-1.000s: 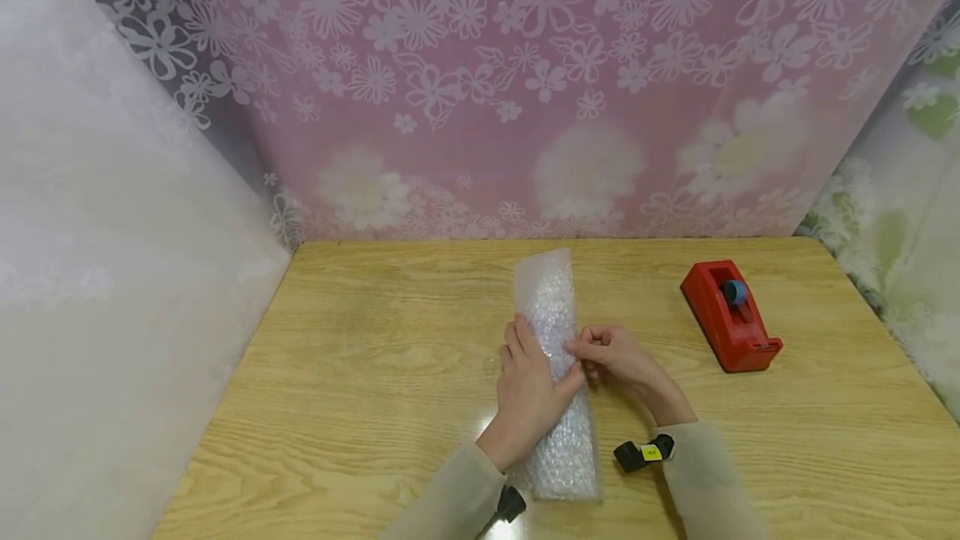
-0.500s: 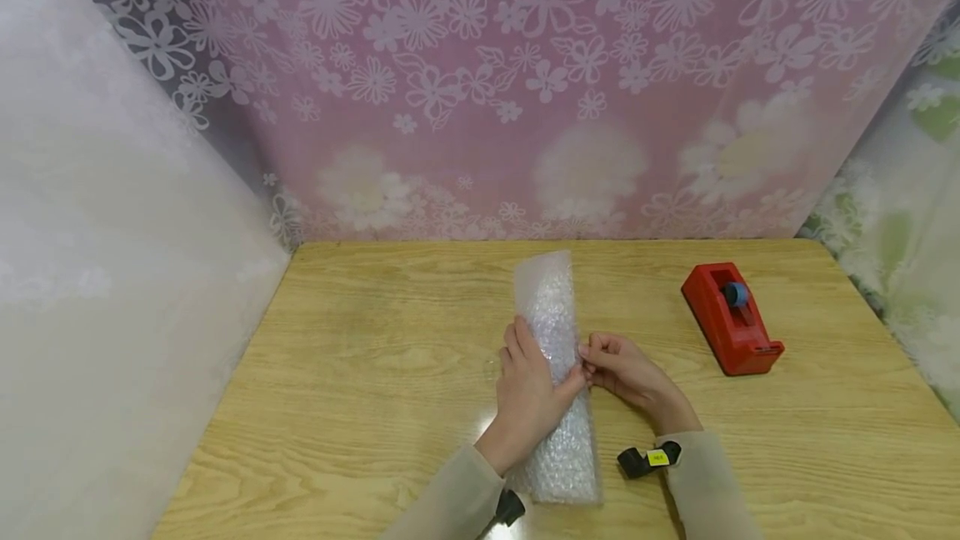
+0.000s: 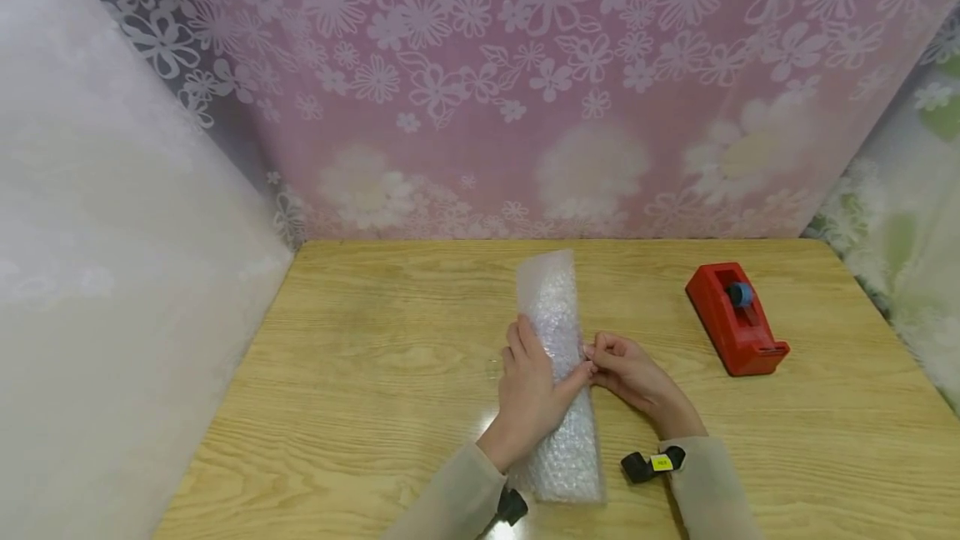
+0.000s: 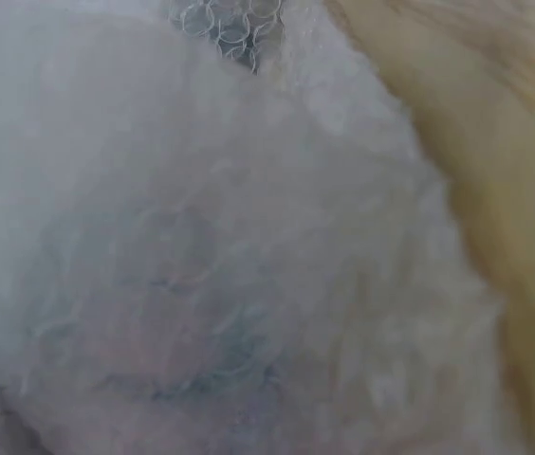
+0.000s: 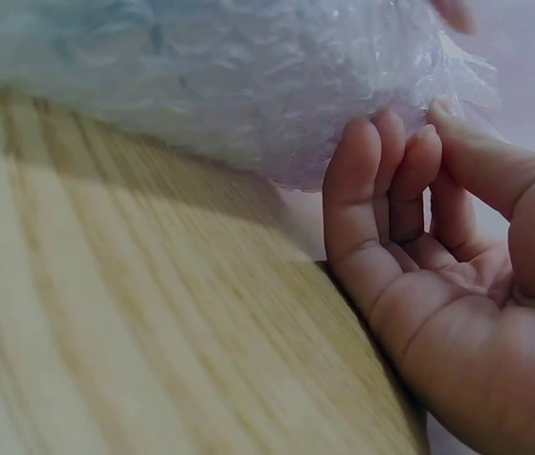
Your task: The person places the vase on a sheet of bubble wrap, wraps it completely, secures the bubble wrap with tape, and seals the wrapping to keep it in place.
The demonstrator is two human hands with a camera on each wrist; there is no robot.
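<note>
A long, narrow roll of bubble wrap [image 3: 557,315] lies lengthwise on the table, with a bluish and pinkish tint showing through it in the left wrist view. My left hand [image 3: 527,382] presses on its middle, fingers stretched along the top and thumb reaching to the right side. At that right edge, my right hand [image 3: 630,373] pinches the bubble wrap between thumb and forefinger, close to the left thumb. Its other fingers curl beside the wrap in the right wrist view, where a clear, crinkled flap [image 5: 471,81] sticks up past the thumb tip. The left wrist view is filled by blurred wrap.
A red tape dispenser [image 3: 735,319] holding a small blue-cored roll stands on the right of the wooden table [image 3: 375,407]. A small clear piece [image 3: 492,368] shows on the table left of the left hand. Pink floral cloth [image 3: 465,107] hangs behind.
My right hand has slid slightly right and down, from over the wrap's top to its right edge. The left hand holds its place on the wrap.
</note>
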